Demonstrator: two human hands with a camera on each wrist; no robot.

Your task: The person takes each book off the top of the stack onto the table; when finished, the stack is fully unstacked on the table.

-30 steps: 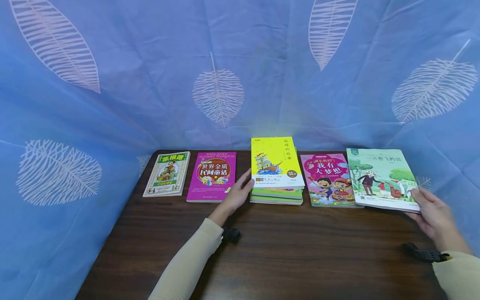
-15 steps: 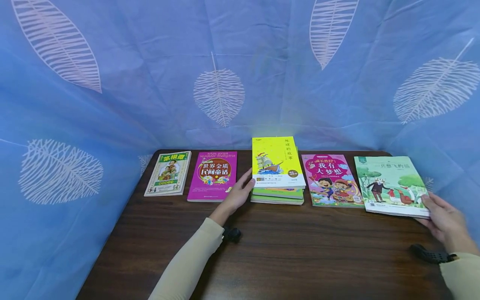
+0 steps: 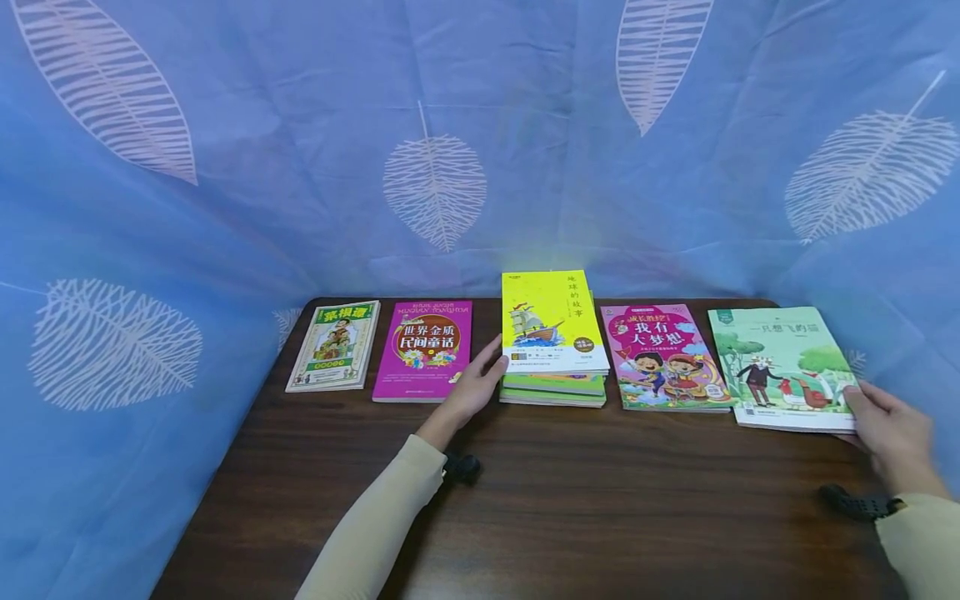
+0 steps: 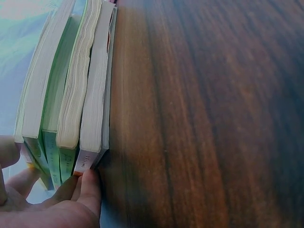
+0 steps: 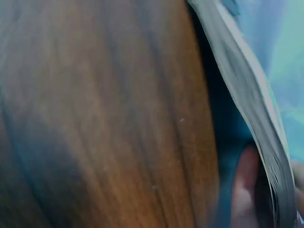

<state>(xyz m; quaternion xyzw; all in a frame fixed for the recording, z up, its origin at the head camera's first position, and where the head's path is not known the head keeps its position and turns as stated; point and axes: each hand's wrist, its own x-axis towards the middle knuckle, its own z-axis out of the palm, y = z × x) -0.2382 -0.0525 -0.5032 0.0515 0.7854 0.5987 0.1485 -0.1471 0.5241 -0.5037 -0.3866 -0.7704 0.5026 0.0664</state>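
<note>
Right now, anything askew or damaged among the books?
The middle stack looks uneven: its lower books jut past the yellow book at the near edge. No spill or damage stands out.

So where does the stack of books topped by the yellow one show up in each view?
Head: the stack of books, just right of centre.
Left wrist: along the left side, page edges toward the camera.
Right wrist: not in it.
Shared landmark: the dark wooden table, visible in all three.
</note>
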